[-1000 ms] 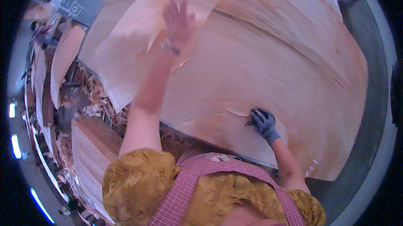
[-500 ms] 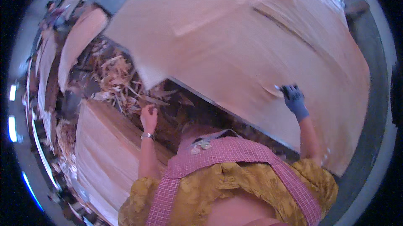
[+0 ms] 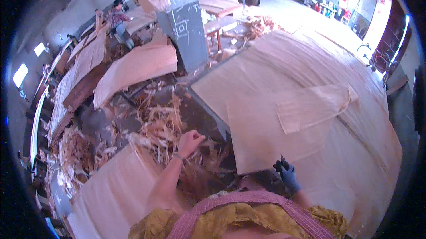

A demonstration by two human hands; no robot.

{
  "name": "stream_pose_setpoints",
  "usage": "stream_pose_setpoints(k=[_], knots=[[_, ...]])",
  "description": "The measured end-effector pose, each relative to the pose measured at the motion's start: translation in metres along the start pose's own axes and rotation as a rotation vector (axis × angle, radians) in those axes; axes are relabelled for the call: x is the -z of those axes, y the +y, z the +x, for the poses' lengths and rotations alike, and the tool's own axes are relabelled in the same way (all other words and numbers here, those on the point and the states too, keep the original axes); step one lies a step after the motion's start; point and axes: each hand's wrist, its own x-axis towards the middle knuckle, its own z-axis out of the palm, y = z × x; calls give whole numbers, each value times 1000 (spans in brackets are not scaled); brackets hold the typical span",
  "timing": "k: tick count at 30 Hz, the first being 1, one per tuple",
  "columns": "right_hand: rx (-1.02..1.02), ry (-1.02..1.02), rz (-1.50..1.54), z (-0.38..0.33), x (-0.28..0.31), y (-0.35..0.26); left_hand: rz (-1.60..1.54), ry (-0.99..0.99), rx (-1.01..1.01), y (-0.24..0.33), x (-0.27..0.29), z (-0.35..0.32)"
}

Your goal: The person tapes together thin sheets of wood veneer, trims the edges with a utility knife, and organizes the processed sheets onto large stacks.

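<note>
Bare and loosely curled, my left hand [image 3: 190,143] hovers over wood scraps beside the stack's edge; nothing shows in its fingers. My right hand [image 3: 289,177] wears a blue and black glove and is closed around a small dark knife [image 3: 282,161], its narrow tip pointing away from me. The blade is hard to make out. That hand is at the near edge of a loose pale veneer sheet [image 3: 262,137], which lies on a wide veneer stack [image 3: 355,168]. A smaller veneer piece [image 3: 310,109] lies across the sheet's far right part.
Torn veneer strips [image 3: 162,123] litter the floor on the left. Another veneer stack [image 3: 120,181] stands near my left arm, and a curved one [image 3: 137,68] farther off. A grey pillar [image 3: 186,35] rises beyond the large stack. A person [image 3: 120,21] works at the far left.
The view has tilted up, showing more of the hall. My right hand with the knife has come back toward my body, by the loose sheet's near edge. My left fingers look more tightly curled.
</note>
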Motion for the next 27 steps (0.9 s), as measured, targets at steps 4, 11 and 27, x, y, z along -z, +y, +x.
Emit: stream_pose_setpoints(k=[4, 11, 27], knots=[[54, -7, 5, 63, -78, -46, 70, 63, -321, 22, 72, 145], [271, 66, 253, 216, -193, -121, -557, -172, -502, 226, 143, 370], [860, 452, -145, 324, -297, -393, -1156, -755, -281, 232, 110, 469]])
